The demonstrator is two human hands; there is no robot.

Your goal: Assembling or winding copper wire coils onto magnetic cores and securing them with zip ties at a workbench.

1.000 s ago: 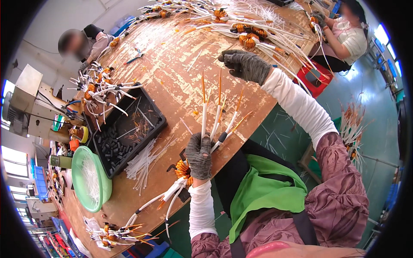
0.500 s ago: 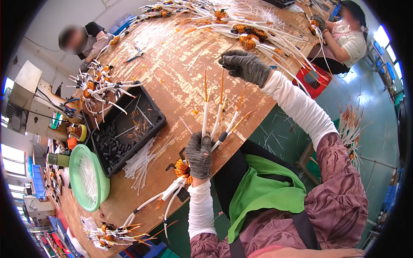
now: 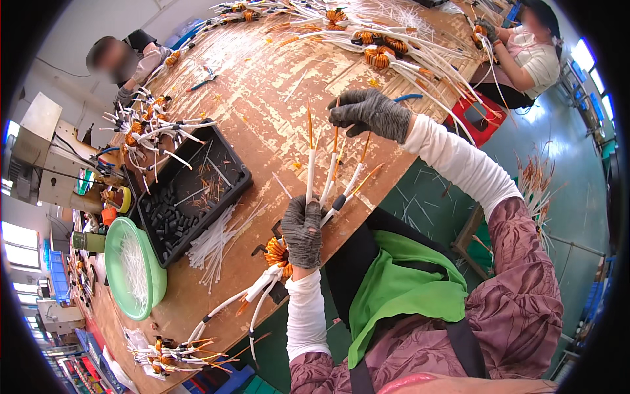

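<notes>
Holding wires (image 3: 310, 174) fanned in the closed left hand (image 3: 302, 233), with the coil (image 3: 277, 255) just left of its heel. Holding the right hand (image 3: 377, 117) half curled at the bare ends (image 3: 310, 128), beyond the left hand; cannot tell if pinching any. Could bend or cross ends by tugging sideways, or lose the fan by slackening the left grip.

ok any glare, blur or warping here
Head view: fisheye warping with black corners; head view: window at far left washed out, glare on the green floor; head view: upper-left co-worker's head blurred, left hand and right hand fairly clear.
</notes>
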